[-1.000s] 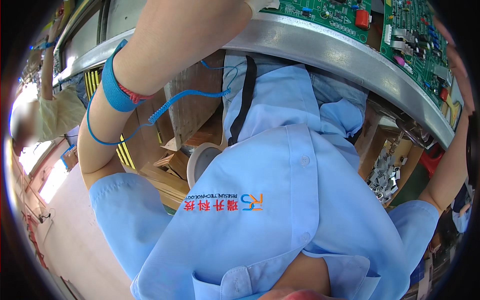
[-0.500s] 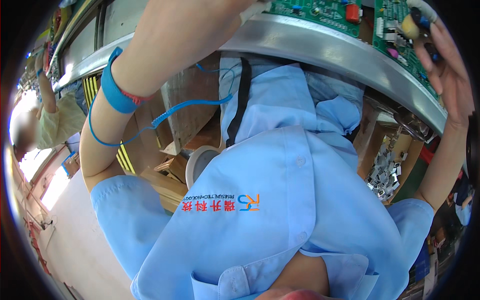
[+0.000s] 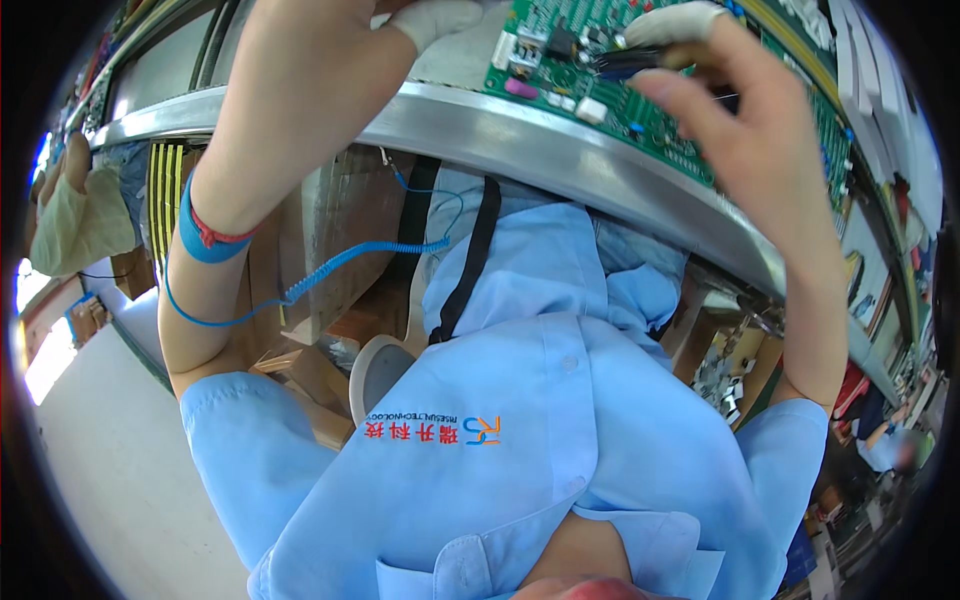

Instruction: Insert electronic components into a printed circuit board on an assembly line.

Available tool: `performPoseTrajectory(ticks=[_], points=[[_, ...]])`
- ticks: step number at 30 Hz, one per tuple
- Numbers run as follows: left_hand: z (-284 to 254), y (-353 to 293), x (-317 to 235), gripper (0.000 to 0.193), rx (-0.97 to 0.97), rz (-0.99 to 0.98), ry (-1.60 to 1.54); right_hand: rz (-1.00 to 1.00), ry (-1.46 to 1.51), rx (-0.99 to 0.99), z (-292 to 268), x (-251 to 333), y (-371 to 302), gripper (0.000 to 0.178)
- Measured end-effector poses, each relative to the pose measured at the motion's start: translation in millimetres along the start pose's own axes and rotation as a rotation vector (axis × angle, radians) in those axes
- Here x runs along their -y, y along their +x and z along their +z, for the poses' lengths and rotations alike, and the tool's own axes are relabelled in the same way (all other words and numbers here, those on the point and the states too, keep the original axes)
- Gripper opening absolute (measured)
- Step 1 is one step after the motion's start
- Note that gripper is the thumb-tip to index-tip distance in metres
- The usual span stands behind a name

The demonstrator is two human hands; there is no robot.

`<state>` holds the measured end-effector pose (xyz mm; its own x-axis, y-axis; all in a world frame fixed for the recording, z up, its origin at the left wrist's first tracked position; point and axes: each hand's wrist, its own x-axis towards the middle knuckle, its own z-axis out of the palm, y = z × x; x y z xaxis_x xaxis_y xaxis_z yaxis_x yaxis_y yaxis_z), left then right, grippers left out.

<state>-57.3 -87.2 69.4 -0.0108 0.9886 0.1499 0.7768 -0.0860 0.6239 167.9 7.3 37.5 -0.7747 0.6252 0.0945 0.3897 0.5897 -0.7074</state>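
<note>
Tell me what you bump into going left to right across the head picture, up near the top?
Blue wrist strap → left hand → green circuit board → right hand

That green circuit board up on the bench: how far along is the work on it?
Done: the green circuit board already carries many fitted parts. In hand: the right hand holds a small dark part at the board, white-capped fingertips pinching it; the left hand rests by the board's left edge, a blue wrist strap on that arm. What is left cannot be told: most of the board is out of view.
</note>
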Motion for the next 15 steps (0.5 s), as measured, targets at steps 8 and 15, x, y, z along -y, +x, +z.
performPoseTrajectory(ticks=[8, 15], points=[[-15, -19, 31, 0.018, -0.041, -0.028, -0.041, -0.281, -0.468, -0.042, 25, 3, 18, 0.015], [20, -5, 78, 0.018, -0.397, 0.719, -0.801, -0.324, -0.608, 0.024, 29, 13, 24, 0.016]])
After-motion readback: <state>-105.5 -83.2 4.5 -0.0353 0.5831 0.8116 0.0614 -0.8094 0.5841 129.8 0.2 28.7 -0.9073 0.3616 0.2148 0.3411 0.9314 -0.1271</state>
